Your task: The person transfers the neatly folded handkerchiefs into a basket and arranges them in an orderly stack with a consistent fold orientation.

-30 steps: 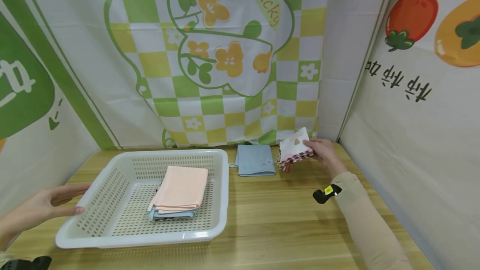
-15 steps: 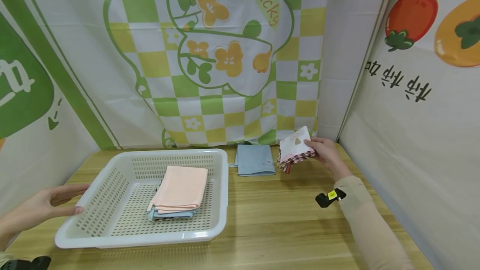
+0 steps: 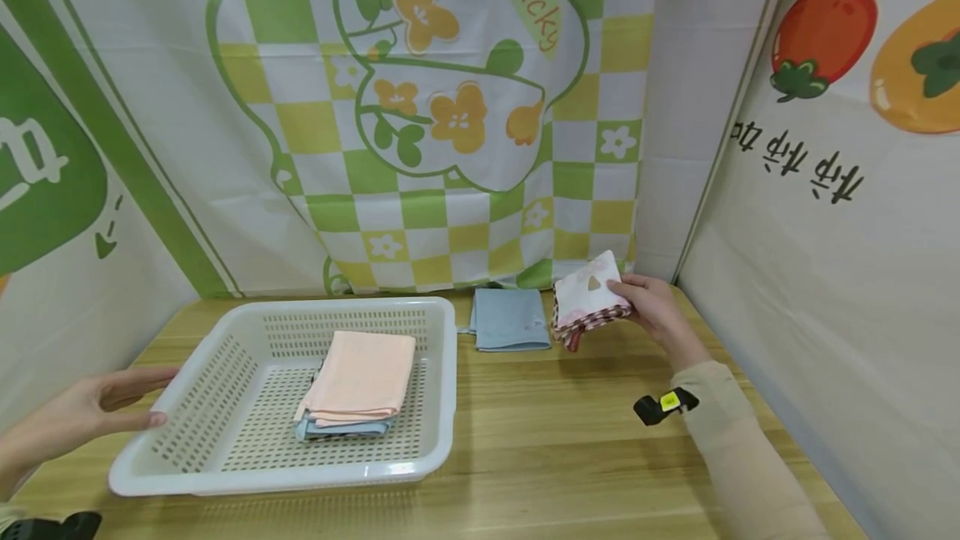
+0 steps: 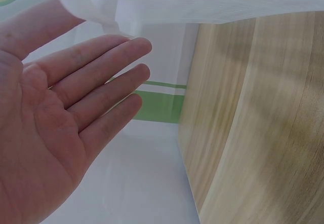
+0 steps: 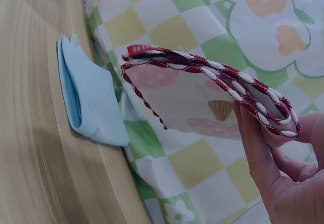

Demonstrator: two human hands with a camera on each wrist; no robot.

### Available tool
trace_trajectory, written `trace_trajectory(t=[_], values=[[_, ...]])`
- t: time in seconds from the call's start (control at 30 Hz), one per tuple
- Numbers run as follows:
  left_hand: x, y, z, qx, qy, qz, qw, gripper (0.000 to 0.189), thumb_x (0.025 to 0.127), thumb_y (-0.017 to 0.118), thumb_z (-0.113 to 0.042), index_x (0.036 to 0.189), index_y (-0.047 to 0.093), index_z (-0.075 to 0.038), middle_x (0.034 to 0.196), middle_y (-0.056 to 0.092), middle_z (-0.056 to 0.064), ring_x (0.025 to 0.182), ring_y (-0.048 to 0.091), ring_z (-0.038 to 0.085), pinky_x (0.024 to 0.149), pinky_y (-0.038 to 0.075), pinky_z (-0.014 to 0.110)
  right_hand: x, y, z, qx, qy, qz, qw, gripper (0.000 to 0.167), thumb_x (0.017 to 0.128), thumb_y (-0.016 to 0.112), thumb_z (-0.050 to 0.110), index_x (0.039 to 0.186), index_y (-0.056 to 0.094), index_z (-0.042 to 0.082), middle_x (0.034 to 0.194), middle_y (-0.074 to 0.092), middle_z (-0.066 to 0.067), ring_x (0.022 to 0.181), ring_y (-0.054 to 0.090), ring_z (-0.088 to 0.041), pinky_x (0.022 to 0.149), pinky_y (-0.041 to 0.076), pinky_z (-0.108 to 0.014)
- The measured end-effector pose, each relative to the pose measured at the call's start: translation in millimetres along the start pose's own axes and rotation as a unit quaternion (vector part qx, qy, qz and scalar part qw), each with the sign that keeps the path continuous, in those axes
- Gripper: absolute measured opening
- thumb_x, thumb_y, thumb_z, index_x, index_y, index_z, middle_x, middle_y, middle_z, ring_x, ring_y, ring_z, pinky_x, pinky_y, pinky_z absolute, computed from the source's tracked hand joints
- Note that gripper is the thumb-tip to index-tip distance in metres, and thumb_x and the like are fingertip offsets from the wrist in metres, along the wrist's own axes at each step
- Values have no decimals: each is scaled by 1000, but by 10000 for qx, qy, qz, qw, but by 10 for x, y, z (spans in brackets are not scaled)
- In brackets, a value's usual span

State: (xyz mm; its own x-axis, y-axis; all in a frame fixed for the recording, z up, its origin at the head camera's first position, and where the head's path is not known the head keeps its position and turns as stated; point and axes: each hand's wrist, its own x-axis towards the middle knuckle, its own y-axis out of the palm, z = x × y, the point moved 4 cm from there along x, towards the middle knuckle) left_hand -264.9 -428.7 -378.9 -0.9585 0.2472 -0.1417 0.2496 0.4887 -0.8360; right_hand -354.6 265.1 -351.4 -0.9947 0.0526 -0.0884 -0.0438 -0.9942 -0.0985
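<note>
My right hand (image 3: pixel 654 308) pinches a folded white square towel (image 3: pixel 591 288) by its right edge, above the back right of the table. Pink prints, a small brown patch and dark red-and-white stitched edging show on it; a red tag sticks out in the right wrist view. At the left, my left hand (image 3: pixel 93 417) touches the side rim of a white plastic basket (image 3: pixel 281 480), its fingers straight in the left wrist view (image 4: pixel 96 82). Inside the basket lies a folded peach towel (image 3: pixel 363 373) on top of a folded light blue one (image 3: pixel 345 429).
A folded light blue towel (image 3: pixel 512 319) lies on the wooden table (image 3: pixel 540 440) at the back, between basket and right hand. Printed cloth walls (image 3: pixel 465 223) stand behind and on both sides.
My right hand has shifted and tilted the white towel very slightly; its forearm has moved a little rightward and down. Left hand and basket are nearly still.
</note>
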Motion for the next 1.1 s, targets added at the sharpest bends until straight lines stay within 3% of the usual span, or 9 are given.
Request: trace_trajectory(t=[0.2,0.3,0.47,0.53,0.6,0.73,0.77,0.83,1.1], values=[[7,7,15,-11,18,14,10000,69,93,60,-34,143,33,5,142,35,36,120,37,58,75,48,59,-74,11,5,-106,10,-15,9999,62,95,57,21,142,32,-11,85,59,6,71,61,1,67,53,-14],[12,-2,34,50,70,-63,9999,67,92,61,-33,143,35,3,140,46,22,117,46,50,76,48,59,-101,16,-3,-106,-12,-28,9999,60,95,57,20,142,33,-10,84,60,7,71,61,1,67,53,-14],[2,-7,30,79,123,-125,9998,67,92,63,-33,142,37,2,133,49,1,118,44,53,76,48,59,-140,33,-5,-104,-65,13,9999,58,95,57,20,140,35,-11,82,61,9,72,61,1,67,53,-14],[-2,-7,14,62,123,-101,9999,67,92,62,-32,142,36,3,135,49,8,119,39,57,76,48,59,-154,49,-1,-110,-95,54,9999,58,95,57,20,140,36,-11,83,61,8,72,61,1,67,53,-14],[-5,-17,3,87,100,-114,9998,67,92,62,-33,142,37,3,136,49,13,118,53,38,76,49,59,-165,68,4,-126,-119,89,9998,58,95,57,21,139,37,-12,83,61,8,72,61,1,67,53,-14],[-14,-22,-20,77,131,-78,9999,66,93,61,-31,142,36,5,139,46,27,116,55,32,75,48,59,-185,118,23,-168,-160,192,9995,56,95,57,21,138,38,-12,84,61,7,73,61,0,67,52,-15],[-16,-21,-24,82,113,-73,9999,66,93,61,-31,142,36,5,139,44,30,117,55,33,75,48,59,-189,131,28,-162,-161,218,9995,56,95,57,20,138,39,-11,85,61,7,74,61,0,67,52,-15],[-19,-12,-37,40,126,-11,9999,67,94,60,-30,143,33,7,140,38,36,120,42,55,74,48,60,-199,159,40,-135,-174,293,9993,56,96,57,20,138,39,-11,86,61,6,74,61,0,67,52,-15],[-35,-16,-89,147,109,-68,9998,67,93,61,-31,142,35,7,139,38,37,119,36,61,74,48,59,-237,264,66,-129,-183,543,9983,57,96,56,21,139,36,-11,89,61,4,75,61,-1,67,52,-16]])
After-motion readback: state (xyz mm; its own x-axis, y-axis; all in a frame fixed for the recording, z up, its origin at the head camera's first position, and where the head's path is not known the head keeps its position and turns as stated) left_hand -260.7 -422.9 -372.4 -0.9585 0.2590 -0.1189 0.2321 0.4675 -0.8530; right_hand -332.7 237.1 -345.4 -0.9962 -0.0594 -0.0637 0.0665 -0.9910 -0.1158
